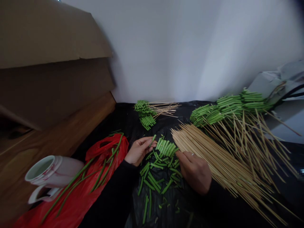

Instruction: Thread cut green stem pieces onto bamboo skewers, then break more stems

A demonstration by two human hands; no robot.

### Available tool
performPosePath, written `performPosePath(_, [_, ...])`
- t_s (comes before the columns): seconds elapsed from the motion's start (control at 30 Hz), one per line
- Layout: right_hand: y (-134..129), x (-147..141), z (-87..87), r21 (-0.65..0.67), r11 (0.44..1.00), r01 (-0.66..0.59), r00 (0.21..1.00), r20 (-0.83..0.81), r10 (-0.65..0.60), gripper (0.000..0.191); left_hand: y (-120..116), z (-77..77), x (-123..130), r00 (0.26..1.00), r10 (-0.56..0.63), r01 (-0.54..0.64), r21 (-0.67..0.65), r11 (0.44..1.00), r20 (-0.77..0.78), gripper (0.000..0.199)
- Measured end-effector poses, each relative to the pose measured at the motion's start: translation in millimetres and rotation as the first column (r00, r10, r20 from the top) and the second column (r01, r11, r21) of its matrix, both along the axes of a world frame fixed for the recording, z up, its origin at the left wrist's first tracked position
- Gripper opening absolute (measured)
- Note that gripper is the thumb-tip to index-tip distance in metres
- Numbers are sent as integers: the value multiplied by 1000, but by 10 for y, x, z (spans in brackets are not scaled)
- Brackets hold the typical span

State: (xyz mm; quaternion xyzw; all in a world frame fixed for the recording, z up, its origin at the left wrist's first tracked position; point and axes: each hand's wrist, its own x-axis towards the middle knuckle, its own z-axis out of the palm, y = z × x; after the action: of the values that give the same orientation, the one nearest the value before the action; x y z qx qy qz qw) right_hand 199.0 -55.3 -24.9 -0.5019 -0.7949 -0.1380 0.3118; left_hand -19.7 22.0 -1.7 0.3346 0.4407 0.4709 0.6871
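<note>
My left hand (pixel 140 150) pinches a short cut piece of green stem (pixel 154 138), which looks like garlic scape, at the tip of a bamboo skewer. Closed round the other end of that skewer is my right hand (pixel 196 171). A row of green pieces (pixel 166 148) is threaded side by side on the skewer between my hands. Below them, loose cut pieces (pixel 153 182) lie scattered on a black plastic sheet (pixel 140 209). Just right of my right hand is a large bundle of bare bamboo skewers (pixel 213 152).
Filled skewers are piled at the back (pixel 147 114) and the right (pixel 228 106). To the left, long green stems (pixel 101 174) lie on a red plastic bag (pixel 90 198), beside a white mug (pixel 61 171) on its side. A cardboard box (pixel 57 63) and a white wall (pixel 166 53) stand behind.
</note>
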Motion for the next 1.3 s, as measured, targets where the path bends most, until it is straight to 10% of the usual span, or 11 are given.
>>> performPosePath(1.3, [-15,-26,-39,-39,999,9,1000,-13,-9,25,-43,-53,65,993,49,-49,4,999,-106,32])
